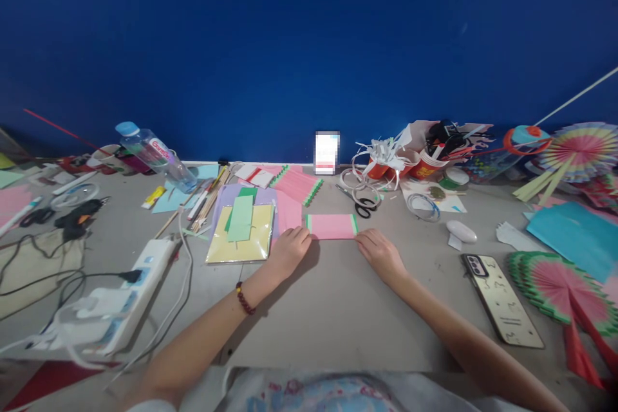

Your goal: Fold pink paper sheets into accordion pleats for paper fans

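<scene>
A pink paper strip with green ends (332, 226) lies flat on the grey table in front of me. At its near left corner, my left hand (292, 248) pinches the edge between closed fingers. My right hand (381, 253) grips the near right corner in the same way. Left of the strip is a yellow paper pack (263, 241) in a clear sleeve, with light green paper strips (240, 219) on top. Behind it a pleated pink paper with green edges (299, 184) rests on other pink sheets. Black-handled scissors (365, 208) lie beyond my right hand.
A power strip (140, 296) with cables and a tilted water bottle (159, 153) are on the left. To the right are a phone (505, 302), a white glue-tape-like object (461, 232), a pink-green paper fan (564, 290) and cups of paper scraps (379, 168). A blue wall (309, 45) stands behind.
</scene>
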The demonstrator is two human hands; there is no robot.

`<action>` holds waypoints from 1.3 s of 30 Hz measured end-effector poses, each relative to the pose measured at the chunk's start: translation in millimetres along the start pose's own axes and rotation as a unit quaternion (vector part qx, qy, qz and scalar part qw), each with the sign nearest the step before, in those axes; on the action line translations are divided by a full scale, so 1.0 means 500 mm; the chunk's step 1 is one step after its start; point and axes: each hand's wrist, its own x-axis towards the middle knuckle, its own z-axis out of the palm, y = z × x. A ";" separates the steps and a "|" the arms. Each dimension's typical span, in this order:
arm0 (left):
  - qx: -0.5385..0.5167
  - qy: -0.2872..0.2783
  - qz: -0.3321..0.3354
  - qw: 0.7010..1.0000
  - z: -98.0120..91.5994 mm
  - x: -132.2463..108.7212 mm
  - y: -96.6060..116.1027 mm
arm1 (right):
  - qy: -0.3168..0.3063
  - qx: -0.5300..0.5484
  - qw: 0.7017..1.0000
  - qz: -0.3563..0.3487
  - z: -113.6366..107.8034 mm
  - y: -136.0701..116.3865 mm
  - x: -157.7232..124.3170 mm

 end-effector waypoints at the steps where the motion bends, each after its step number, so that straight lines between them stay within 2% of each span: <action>1: 0.003 -0.003 -0.003 1.000 -0.001 -0.001 0.004 | -0.003 -0.016 1.000 -0.006 0.000 -0.002 0.000; 10: 0.021 -0.010 -0.055 0.998 0.002 -0.013 0.036 | -0.031 -0.142 0.989 0.017 -0.009 -0.041 -0.008; 14: 0.053 -0.016 -0.055 0.997 -0.005 -0.022 0.064 | -0.040 -0.159 0.986 0.029 -0.009 -0.059 -0.016; 18: 0.077 -0.013 -0.084 0.993 -0.008 -0.028 0.093 | -0.061 -0.143 0.987 0.046 -0.004 -0.067 -0.023; 23: 0.085 -0.015 -0.101 0.991 -0.011 -0.036 0.112 | -0.070 -0.146 0.985 0.061 0.000 -0.071 -0.026; 31: 0.055 -0.048 -0.125 0.989 -0.030 -0.027 0.125 | -0.090 -0.175 0.979 0.048 -0.016 -0.095 -0.016; 39: 0.033 -0.046 -0.125 0.991 -0.030 -0.025 0.117 | -0.110 -0.187 0.974 0.070 -0.030 -0.122 -0.001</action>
